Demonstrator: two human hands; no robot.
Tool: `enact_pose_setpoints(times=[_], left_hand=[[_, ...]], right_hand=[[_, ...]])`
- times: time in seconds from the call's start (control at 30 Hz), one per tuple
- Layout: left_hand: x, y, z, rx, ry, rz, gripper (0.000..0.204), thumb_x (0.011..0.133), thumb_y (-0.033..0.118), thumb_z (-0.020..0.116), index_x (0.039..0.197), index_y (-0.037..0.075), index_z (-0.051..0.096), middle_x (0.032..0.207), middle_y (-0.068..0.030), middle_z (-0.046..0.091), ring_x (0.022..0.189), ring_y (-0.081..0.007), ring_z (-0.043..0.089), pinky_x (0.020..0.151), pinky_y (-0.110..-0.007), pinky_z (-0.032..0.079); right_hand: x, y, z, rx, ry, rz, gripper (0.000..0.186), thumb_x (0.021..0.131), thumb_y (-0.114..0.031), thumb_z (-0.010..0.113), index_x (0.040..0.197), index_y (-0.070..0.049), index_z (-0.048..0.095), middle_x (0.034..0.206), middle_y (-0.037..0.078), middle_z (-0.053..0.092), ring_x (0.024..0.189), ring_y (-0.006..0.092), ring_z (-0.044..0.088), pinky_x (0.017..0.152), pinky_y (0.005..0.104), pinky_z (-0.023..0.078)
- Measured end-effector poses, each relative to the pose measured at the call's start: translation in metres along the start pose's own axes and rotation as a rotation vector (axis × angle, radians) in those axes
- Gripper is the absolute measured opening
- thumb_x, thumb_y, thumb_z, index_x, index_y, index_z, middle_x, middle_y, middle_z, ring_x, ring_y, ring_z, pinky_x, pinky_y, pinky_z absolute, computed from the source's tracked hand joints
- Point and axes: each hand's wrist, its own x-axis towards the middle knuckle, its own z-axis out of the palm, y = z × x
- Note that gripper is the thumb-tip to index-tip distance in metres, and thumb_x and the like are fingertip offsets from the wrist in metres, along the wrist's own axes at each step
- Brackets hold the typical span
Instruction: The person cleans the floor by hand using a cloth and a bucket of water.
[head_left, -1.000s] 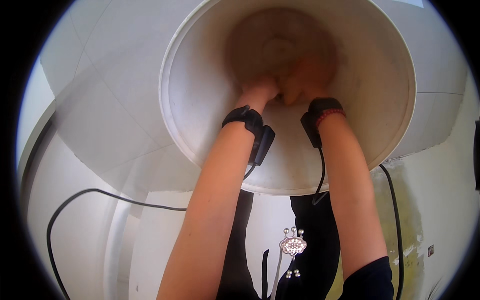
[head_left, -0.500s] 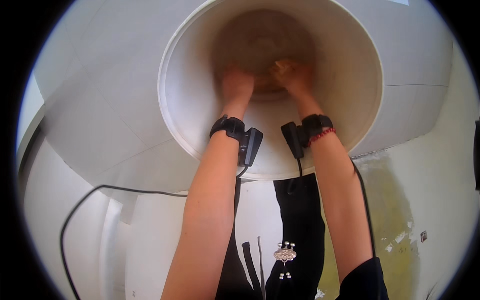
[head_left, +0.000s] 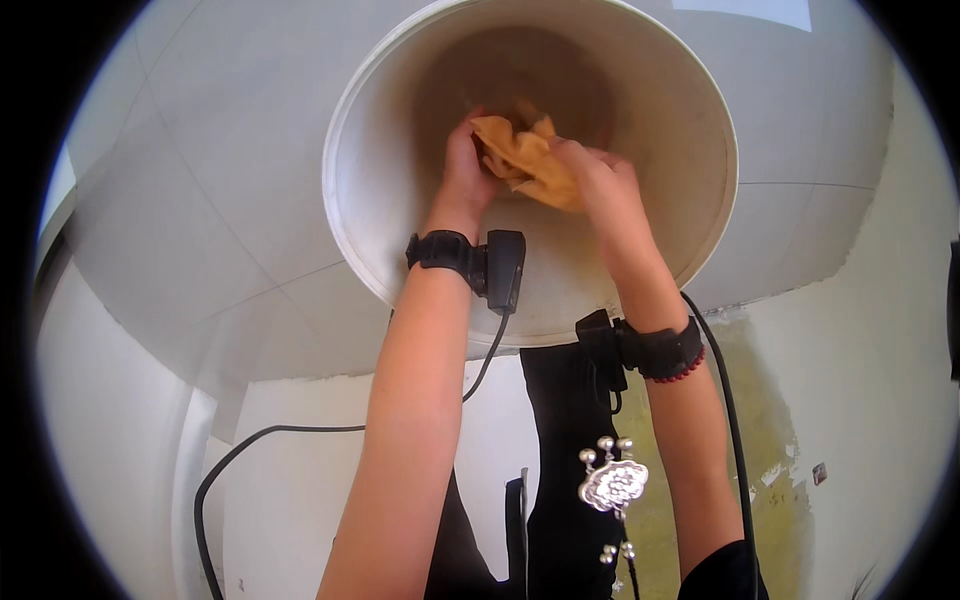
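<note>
Inside a big round white bucket, an orange-yellow cloth is bunched up between my two hands. My left hand has its fingers closed on the cloth's left end. On the other end, my right hand pinches the cloth between thumb and fingers. Some fingertips are hidden behind the folds. Both hands are above the bucket's brownish, shaded bottom; whether water lies there I cannot tell.
Grey tiles surround the bucket, with a white wall edge near my body. Black wrist devices trail black cables. A silver pendant dangles below the bucket rim. To the right, a yellowish patch shows peeling paint.
Both hands have come up from the bucket's bottom, the right one more, drawn back toward me. The cloth, mostly hidden before, is now lifted and stretched between them.
</note>
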Motion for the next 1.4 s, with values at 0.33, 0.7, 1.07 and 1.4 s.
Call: enact_pose_setpoints(times=[0.33, 0.7, 1.07, 1.4], left_hand=[[0.005, -0.006, 0.01, -0.06, -0.203, -0.107, 0.037, 0.087, 0.039, 0.048, 0.1, 0.005, 0.055, 0.097, -0.0095, 0.06, 0.09, -0.0239, 0.058, 0.082, -0.036, 0.045], [0.007, -0.003, 0.036, 0.03, -0.033, -0.048, 0.036, 0.086, 0.036, 0.051, 0.105, 0.005, 0.054, 0.103, -0.0089, 0.059, 0.097, -0.0212, 0.055, 0.085, -0.036, 0.043], [0.089, -0.01, -0.04, 1.763, 0.257, 0.296, 0.039, 0.082, 0.022, 0.053, 0.119, 0.011, 0.05, 0.114, -0.0132, 0.056, 0.102, -0.0306, 0.054, 0.086, -0.042, 0.044], [0.091, -0.092, -0.053, 1.628, 0.156, 0.344, 0.052, 0.081, 0.046, 0.052, 0.12, 0.012, 0.05, 0.124, -0.0142, 0.049, 0.112, -0.0321, 0.049, 0.091, -0.04, 0.042]], right_hand=[[0.044, 0.06, 0.04, -0.378, 0.359, -0.553, 0.033, 0.075, -0.032, 0.063, 0.082, 0.0, 0.061, 0.101, 0.027, 0.05, 0.093, 0.0374, 0.052, 0.084, 0.0391, 0.041], [0.126, 0.045, -0.001, 0.224, 0.308, 0.02, 0.029, 0.076, -0.012, 0.056, 0.104, -0.002, 0.058, 0.09, 0.009, 0.06, 0.085, 0.0229, 0.059, 0.069, 0.0362, 0.048], [0.189, 0.115, -0.052, -0.625, 0.079, -0.382, 0.037, 0.074, -0.011, 0.054, 0.112, -0.01, 0.055, 0.104, 0.013, 0.058, 0.099, 0.0262, 0.056, 0.08, 0.0345, 0.047], [0.203, 0.212, -0.038, -0.862, 0.532, -0.337, 0.034, 0.08, -0.036, 0.054, 0.097, -0.008, 0.061, 0.098, 0.015, 0.061, 0.095, 0.0303, 0.057, 0.084, 0.0404, 0.044]])
